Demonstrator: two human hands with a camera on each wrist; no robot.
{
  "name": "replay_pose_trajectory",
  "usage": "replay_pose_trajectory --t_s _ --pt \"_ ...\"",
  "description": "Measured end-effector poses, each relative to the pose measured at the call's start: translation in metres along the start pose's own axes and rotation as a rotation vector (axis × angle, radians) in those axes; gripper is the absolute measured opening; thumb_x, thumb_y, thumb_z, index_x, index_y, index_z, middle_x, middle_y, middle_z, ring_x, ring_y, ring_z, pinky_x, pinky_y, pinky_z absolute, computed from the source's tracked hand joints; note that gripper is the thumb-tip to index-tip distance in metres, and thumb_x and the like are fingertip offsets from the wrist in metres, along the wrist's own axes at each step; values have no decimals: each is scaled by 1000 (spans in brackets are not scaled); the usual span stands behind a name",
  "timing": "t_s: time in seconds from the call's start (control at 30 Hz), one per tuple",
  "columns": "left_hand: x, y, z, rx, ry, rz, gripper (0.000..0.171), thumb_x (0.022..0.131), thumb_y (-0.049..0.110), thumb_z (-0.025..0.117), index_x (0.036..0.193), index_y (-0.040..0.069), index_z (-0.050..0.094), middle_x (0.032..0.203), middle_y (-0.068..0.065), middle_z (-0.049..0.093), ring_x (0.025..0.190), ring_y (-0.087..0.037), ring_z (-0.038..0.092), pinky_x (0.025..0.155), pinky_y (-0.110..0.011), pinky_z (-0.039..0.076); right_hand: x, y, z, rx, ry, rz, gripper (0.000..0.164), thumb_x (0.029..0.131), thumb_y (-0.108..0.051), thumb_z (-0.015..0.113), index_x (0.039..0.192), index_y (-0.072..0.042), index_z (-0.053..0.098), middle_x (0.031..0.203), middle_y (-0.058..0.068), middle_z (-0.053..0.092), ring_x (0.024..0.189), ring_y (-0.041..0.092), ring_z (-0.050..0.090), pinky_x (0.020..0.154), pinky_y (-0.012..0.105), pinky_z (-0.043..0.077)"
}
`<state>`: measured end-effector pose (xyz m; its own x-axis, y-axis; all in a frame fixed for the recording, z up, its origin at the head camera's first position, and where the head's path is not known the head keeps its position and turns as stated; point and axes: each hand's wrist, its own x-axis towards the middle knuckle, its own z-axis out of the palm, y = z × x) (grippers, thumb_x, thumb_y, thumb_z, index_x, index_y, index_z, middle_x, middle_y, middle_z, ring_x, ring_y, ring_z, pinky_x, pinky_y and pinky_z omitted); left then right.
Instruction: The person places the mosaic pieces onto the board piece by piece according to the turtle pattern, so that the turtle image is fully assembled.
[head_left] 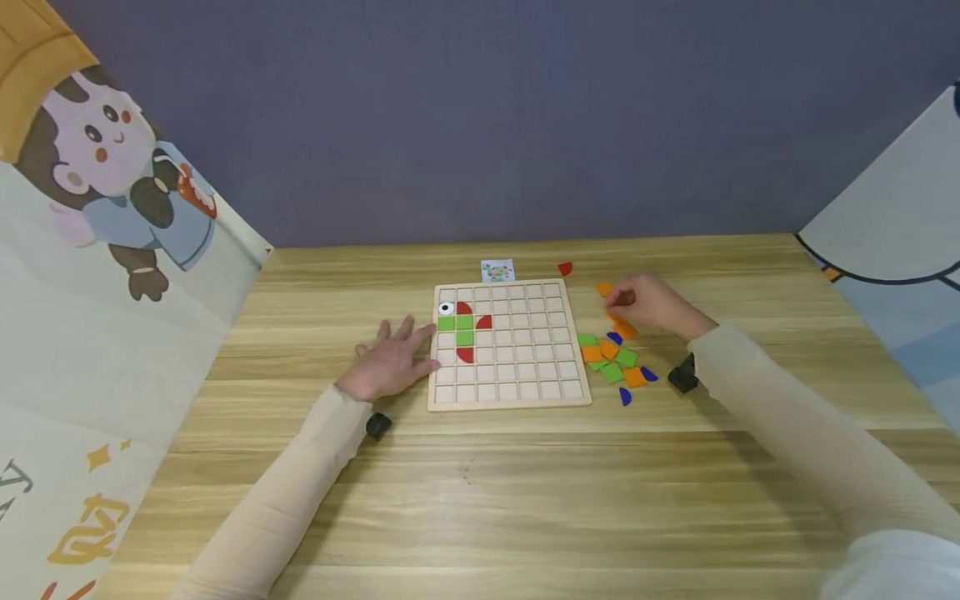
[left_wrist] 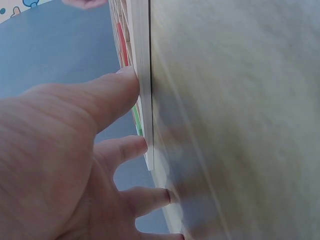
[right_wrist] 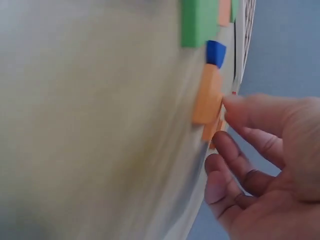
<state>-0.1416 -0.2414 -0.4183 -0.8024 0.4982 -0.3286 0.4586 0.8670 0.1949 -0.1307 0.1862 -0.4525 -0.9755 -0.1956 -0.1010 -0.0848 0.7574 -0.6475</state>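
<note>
A square wooden grid board [head_left: 510,410] lies on the table. My left hand [head_left: 387,364] rests at its left side with spread fingers, thumb and index fingertip touching the board's edge [left_wrist: 144,65]. On the board are a white eye tile [head_left: 446,308], several green squares [head_left: 465,337] and several red quarter-round tiles [head_left: 466,355]. To the right of the board, my right hand [head_left: 651,307] is low over loose orange tiles [head_left: 625,331], fingers bent, thumb and index tips close together. In the right wrist view the thumb tip overlaps an orange tile [right_wrist: 206,97]; I cannot tell whether it is pinched.
A small picture card [head_left: 497,270] lies behind the board, and a red quarter-round piece [head_left: 566,268] lies right of it. Loose green squares [head_left: 613,372], orange squares and blue half-rounds [head_left: 626,397] are heaped by the board's right edge. A dark partition [head_left: 525,125] stands behind the table.
</note>
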Motion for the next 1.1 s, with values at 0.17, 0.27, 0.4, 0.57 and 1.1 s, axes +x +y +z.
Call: replay_pose_trajectory --t_s 0.17,0.27,0.4,0.57,1.1 --pt "0 -2 1 1 7 -1 67 96 51 43 152 22 20 156 -18 5 133 -55 5 86 -80 17 -14 2 3 -43 19 -3 14 88 -20 69 98 -9 71 101 8 66 88 24 60 78 43 49" --pt "0 -4 1 1 10 0 67 96 51 43 152 22 20 156 -18 5 133 -56 5 85 -81 17 -17 0 6 -56 24 12 22 87 -24 70 104 -9 71 105 9 65 93 26 59 81 45 48" --pt "-1 -4 2 -9 7 -1 67 96 51 43 152 22 20 156 -18 5 133 -55 5 85 -81 16 -17 -4 9 -74 28 44 26 87 -19 70 110 -7 70 107 11 64 95 28 58 82 47 47" --pt "-1 -3 2 -14 6 0 67 96 51 43 152 22 20 156 -18 4 133 -55 4 85 -81 15 -14 -17 16 -61 62 40 25 85 -17 71 109 -8 71 100 8 66 86 24 59 73 42 49" --pt "1 -1 2 -2 16 4 68 96 52 44 152 22 21 155 -19 5 133 -55 6 85 -80 18 27 -131 78 -121 -81 -408 16 83 -11 72 99 -9 76 88 -2 61 82 15 52 71 30 44"
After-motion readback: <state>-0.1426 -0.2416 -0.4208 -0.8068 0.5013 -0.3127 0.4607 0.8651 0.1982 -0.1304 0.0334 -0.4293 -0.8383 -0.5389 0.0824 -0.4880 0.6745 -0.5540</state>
